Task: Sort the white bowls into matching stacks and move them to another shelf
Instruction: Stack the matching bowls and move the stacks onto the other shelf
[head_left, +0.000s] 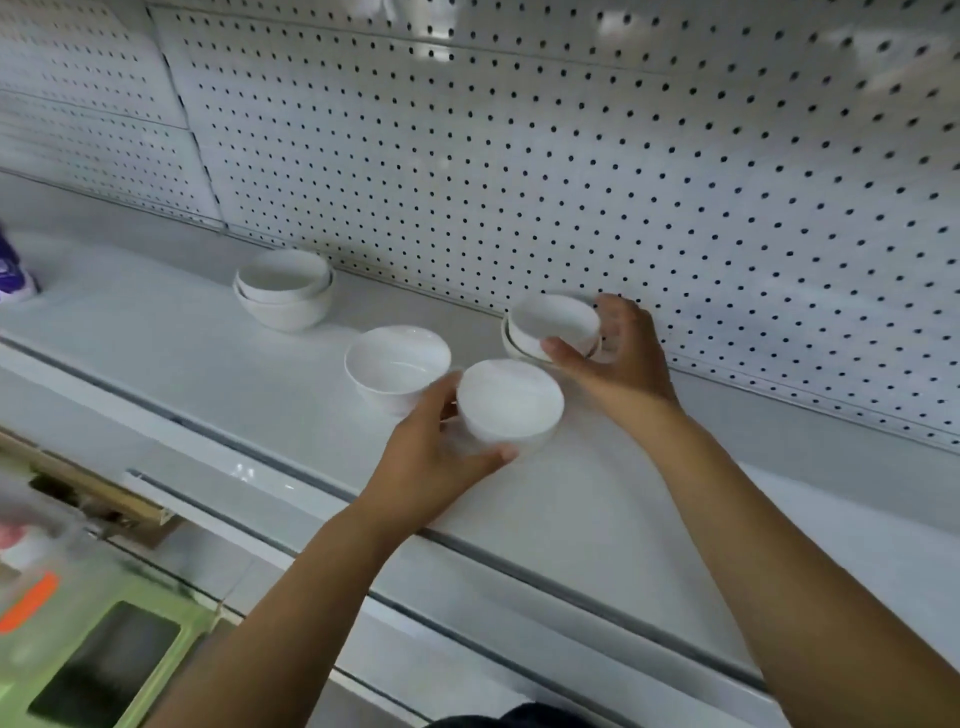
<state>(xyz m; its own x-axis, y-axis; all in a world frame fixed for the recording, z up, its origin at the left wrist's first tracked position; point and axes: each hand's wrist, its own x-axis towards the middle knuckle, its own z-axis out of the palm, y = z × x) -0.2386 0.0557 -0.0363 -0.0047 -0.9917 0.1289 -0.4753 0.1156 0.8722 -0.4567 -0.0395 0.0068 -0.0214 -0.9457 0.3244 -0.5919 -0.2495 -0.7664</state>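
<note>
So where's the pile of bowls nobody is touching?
In the head view, the pile of bowls sits toward the left of the shelf, near the pegboard wall, behind and left of the lone bowl.

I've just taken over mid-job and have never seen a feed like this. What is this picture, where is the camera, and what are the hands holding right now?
No machine here: these are a person's two bare hands. The one picture comes from a wide-angle camera worn on the head, looking forward and down. The white shelf has a pegboard behind it. The left hand grips a single bowl; whether it is lifted I cannot tell. The right hand grips a small stack of bowls by the pegboard. A loose bowl stands just left of the held one, and a second stack stands farther left. A purple item shows at the left edge.
</note>
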